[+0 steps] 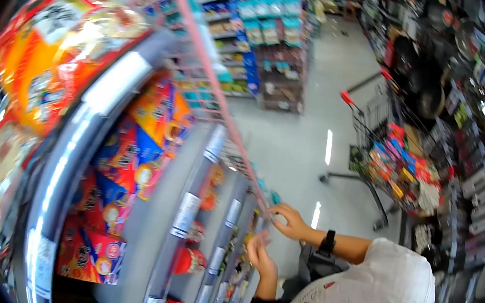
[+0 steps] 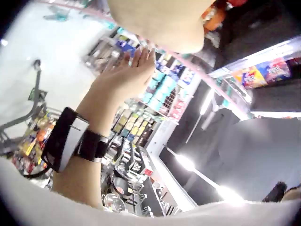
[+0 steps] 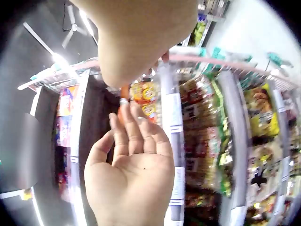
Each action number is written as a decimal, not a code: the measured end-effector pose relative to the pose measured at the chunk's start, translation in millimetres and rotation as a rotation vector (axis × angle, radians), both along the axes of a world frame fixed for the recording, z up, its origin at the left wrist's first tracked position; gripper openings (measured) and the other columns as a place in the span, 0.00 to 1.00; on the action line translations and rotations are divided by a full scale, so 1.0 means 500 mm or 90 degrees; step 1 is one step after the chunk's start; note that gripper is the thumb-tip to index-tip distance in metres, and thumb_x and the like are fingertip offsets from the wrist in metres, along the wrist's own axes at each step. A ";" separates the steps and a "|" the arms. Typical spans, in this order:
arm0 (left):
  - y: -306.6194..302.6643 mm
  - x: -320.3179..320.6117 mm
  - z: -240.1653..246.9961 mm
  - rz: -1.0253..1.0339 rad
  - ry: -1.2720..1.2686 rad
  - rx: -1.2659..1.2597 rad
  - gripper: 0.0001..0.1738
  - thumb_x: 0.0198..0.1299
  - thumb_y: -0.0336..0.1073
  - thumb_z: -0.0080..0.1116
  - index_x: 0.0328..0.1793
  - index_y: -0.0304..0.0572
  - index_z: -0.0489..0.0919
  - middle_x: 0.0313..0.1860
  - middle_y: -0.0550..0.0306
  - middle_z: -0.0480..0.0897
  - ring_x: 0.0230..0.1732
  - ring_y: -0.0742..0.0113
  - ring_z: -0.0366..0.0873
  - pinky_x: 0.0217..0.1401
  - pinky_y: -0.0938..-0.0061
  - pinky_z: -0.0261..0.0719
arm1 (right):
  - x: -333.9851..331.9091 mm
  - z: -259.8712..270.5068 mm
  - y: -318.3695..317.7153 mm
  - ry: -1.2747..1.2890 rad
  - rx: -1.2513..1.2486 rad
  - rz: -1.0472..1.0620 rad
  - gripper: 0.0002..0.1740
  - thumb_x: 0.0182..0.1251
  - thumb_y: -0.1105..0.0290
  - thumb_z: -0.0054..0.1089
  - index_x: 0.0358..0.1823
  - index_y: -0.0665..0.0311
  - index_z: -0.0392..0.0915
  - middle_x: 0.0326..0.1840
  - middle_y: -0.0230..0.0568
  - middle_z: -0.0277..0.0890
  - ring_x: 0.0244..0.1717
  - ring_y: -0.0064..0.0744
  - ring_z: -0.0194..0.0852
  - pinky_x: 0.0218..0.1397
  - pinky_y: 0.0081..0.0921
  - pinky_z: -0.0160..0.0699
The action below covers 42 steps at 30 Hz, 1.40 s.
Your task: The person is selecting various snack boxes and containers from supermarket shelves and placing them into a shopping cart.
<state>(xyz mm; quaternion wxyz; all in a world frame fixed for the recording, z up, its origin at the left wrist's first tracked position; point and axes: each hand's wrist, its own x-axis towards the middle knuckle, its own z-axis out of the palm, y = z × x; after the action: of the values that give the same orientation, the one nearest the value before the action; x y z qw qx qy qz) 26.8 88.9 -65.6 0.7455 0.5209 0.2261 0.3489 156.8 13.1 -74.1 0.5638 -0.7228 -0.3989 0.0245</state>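
In the head view, my right hand [image 1: 289,223] is beside a long pink bar [image 1: 216,91], its fingers loosely curved. The left wrist view shows this same right hand [image 2: 124,80] with fingers stretched out and nothing in its grasp. Just below it in the head view is my left hand [image 1: 262,258], close to the shelf edges. Its bare palm and spread fingers face the camera in the right wrist view, where the left hand [image 3: 131,174] overlaps orange packets [image 3: 143,92] on a shelf. Both wrists wear black straps.
Left of my hands, a tiered shelf [image 1: 184,217] holds red and orange snack bags [image 1: 102,255]. Behind me to the right stands a shopping cart [image 1: 371,124] filled with colourful packets. Pans [image 1: 430,101] hang along the far right. A display rack [image 1: 280,84] stands across the aisle floor [image 1: 309,141].
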 end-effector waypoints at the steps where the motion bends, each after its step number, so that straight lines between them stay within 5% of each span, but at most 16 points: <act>1: -0.033 0.011 -0.017 -0.018 0.058 -0.155 0.16 0.60 0.35 0.47 0.52 0.37 0.70 0.52 0.50 0.77 0.54 0.59 0.73 0.54 0.65 0.67 | -0.001 -0.045 -0.041 0.033 -0.056 -0.013 0.20 0.55 0.75 0.56 0.52 0.61 0.74 0.52 0.43 0.73 0.51 0.39 0.71 0.51 0.29 0.72; 6: -0.155 0.050 -0.108 -0.252 0.220 -0.394 0.21 0.60 0.42 0.48 0.55 0.40 0.67 0.59 0.50 0.72 0.58 0.59 0.70 0.53 0.67 0.67 | 0.048 -0.173 -0.236 0.316 -0.116 -0.187 0.17 0.63 0.69 0.53 0.53 0.62 0.74 0.46 0.37 0.77 0.45 0.31 0.76 0.45 0.27 0.75; 9: -0.234 0.102 -0.174 -0.300 0.318 -0.589 0.23 0.57 0.41 0.49 0.56 0.39 0.67 0.59 0.53 0.72 0.58 0.58 0.71 0.55 0.64 0.69 | 0.074 -0.190 -0.353 0.601 0.034 -0.259 0.17 0.67 0.64 0.48 0.54 0.63 0.73 0.47 0.37 0.77 0.46 0.28 0.74 0.46 0.25 0.75; 21: -0.706 0.331 -0.215 -0.445 0.548 -0.590 0.32 0.60 0.46 0.44 0.68 0.39 0.59 0.66 0.53 0.65 0.65 0.60 0.64 0.63 0.64 0.64 | 0.163 -0.231 -0.907 0.648 0.304 -0.519 0.21 0.64 0.56 0.50 0.48 0.66 0.75 0.41 0.36 0.77 0.40 0.24 0.73 0.39 0.20 0.71; 25: -0.823 0.405 -0.213 -0.507 0.539 -0.564 0.21 0.56 0.44 0.50 0.51 0.40 0.67 0.52 0.51 0.75 0.53 0.57 0.74 0.56 0.62 0.72 | 0.182 -0.179 -1.036 0.659 0.268 -0.611 0.17 0.66 0.60 0.48 0.47 0.64 0.74 0.44 0.35 0.76 0.46 0.25 0.74 0.45 0.22 0.73; 35: -1.013 0.631 -0.150 -0.686 0.559 -0.556 0.27 0.58 0.46 0.48 0.59 0.34 0.65 0.56 0.50 0.73 0.57 0.56 0.72 0.60 0.61 0.70 | 0.222 -0.184 -1.143 0.684 0.396 -0.729 0.18 0.68 0.59 0.46 0.48 0.66 0.72 0.44 0.40 0.77 0.43 0.27 0.74 0.44 0.23 0.73; 42: -1.015 0.814 -0.142 -0.717 0.636 -0.610 0.33 0.57 0.45 0.50 0.65 0.33 0.60 0.63 0.48 0.67 0.64 0.55 0.65 0.65 0.61 0.64 | 0.336 -0.210 -1.166 0.700 0.448 -0.862 0.18 0.67 0.58 0.48 0.47 0.65 0.72 0.42 0.40 0.76 0.41 0.28 0.75 0.42 0.25 0.75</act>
<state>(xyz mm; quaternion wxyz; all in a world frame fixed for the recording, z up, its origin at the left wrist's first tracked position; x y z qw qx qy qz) 434.0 -418.5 -136.7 0.7585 0.2786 0.3568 -0.4688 324.5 -569.7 -179.0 0.7534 -0.4761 0.4440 -0.0926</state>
